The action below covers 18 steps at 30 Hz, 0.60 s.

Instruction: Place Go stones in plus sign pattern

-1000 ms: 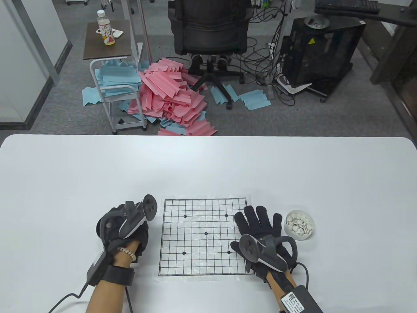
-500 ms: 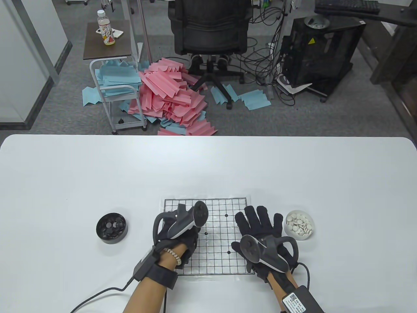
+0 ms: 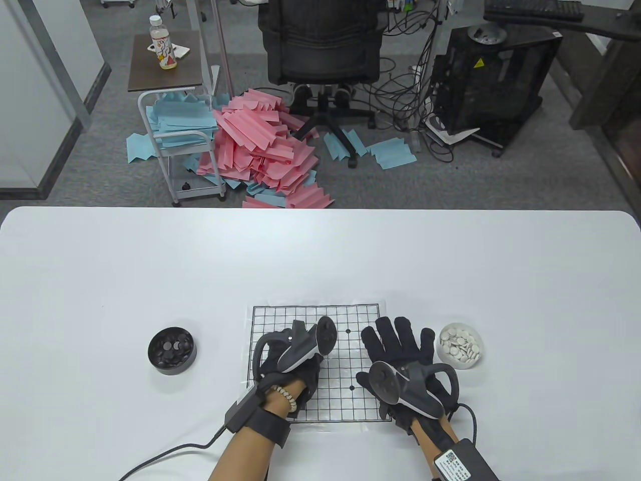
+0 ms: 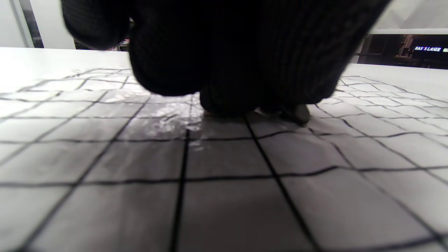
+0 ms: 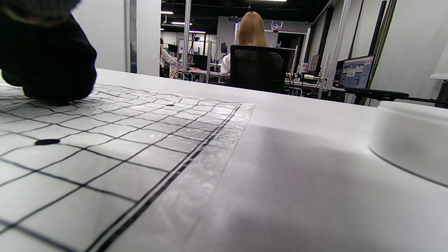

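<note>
0 stones lie free on the visible part of the board [image 3: 350, 408]; what sits under the left hand [image 3: 290, 368] cannot be seen from the table view. Judged from that, the plus sign is at its very start, with nearly all of it left to lay.

Left hand: over the board's left-centre, fingers curled down onto the grid. Left wrist view shows the fingertips [image 4: 224, 101] touching the sheet, with a small dark shape [image 4: 297, 113] at their right edge. Probably a black stone being set on a crossing, but too blurred to be sure. Whether the hand is holding it or has let go: cannot tell.

Right hand [image 3: 400, 358]: flat and spread wide on the board's right edge, holding nothing, likely pinning the sheet.

Counts:
- 1 board, a printed grid under a clear film, on the white counter [image 3: 450, 260].
- 2 bowls. Black bowl [image 3: 172, 350] left of the board, well apart from it, holding black stones. White bowl [image 3: 460, 345] just beside the right hand, holding white stones [image 3: 459, 344].
- Stones in each bowl: many, too small and heaped to count.
- 2 printed star dots in view on the grid, not stones; the others are covered by the hands.
</note>
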Available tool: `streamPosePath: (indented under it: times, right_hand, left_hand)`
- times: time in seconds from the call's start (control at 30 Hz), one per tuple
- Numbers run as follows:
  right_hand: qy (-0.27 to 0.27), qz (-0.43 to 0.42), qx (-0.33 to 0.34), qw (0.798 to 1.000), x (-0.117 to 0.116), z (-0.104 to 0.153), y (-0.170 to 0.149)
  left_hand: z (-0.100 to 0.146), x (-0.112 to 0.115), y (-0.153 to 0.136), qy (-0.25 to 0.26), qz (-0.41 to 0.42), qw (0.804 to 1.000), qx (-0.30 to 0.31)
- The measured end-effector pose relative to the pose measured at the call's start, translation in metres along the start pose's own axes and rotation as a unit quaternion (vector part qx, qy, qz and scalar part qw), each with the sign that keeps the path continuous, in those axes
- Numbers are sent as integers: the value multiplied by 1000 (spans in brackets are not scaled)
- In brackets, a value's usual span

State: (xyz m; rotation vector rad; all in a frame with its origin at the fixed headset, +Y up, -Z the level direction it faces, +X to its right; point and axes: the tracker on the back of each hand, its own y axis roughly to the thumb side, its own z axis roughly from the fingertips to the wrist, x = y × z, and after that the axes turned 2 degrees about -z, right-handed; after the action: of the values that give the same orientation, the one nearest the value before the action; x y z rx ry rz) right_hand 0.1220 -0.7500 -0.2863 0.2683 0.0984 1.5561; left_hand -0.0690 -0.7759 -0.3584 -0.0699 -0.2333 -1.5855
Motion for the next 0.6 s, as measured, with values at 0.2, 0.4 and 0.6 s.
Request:
streamPosePath:
  times: [0.2,0.4,0.6]
  right_hand:
    - [2,0,-2,1000,0,1,-1]
    - [4,1,-4,1000,0,1,-1]
    - [5,4,-3,1000,-1,0,1]
  left_hand:
    - [8,-23,-26,22,21,999,-11]
    - [20,-54,-81,45,13,997,-62]
    - [31,-63,-147,27,-27,987,-155]
